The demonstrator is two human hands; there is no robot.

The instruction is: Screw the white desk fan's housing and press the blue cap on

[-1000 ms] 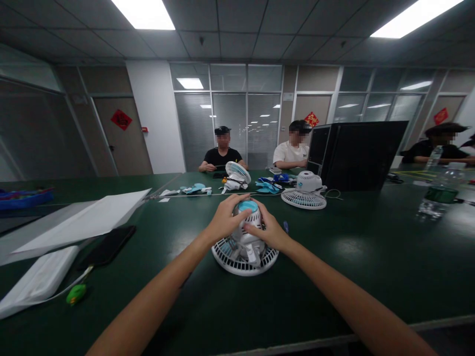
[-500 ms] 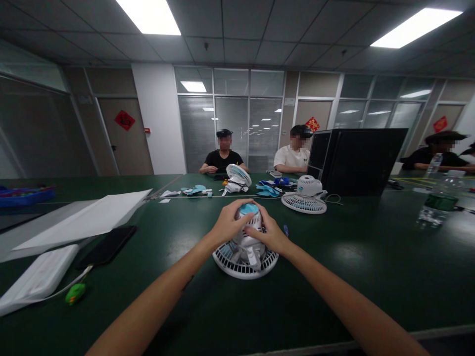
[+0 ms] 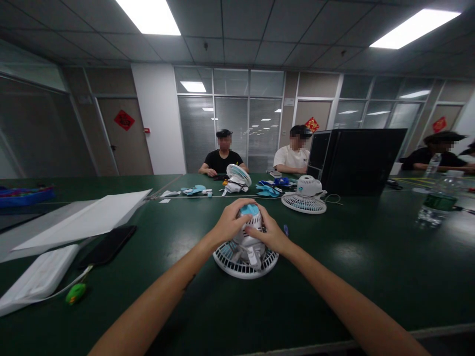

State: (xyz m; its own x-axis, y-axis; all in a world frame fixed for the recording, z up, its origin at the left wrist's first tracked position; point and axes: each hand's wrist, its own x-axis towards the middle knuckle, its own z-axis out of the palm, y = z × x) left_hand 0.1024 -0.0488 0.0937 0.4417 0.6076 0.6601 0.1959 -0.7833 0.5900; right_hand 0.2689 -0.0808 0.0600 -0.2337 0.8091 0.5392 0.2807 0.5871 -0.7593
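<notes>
A small white fan (image 3: 245, 257) lies face down on the green table (image 3: 334, 277), its round grille flat and its motor housing pointing up. A light blue cap (image 3: 249, 210) sits on top of the housing. My left hand (image 3: 230, 221) wraps the housing from the left, fingers curled over the cap. My right hand (image 3: 270, 228) grips the housing from the right, fingers pressed to it just under the cap.
A second white fan (image 3: 305, 196) lies face down further back. A black monitor (image 3: 352, 160) stands behind it. To the left are white sheets (image 3: 85, 217), a black phone (image 3: 107, 245), a white pad (image 3: 37, 279). A water bottle (image 3: 436, 200) stands right. People sit opposite.
The view has tilted slightly upward since a second ago. My left fingers have closed further over the blue cap. The fan stays in place.
</notes>
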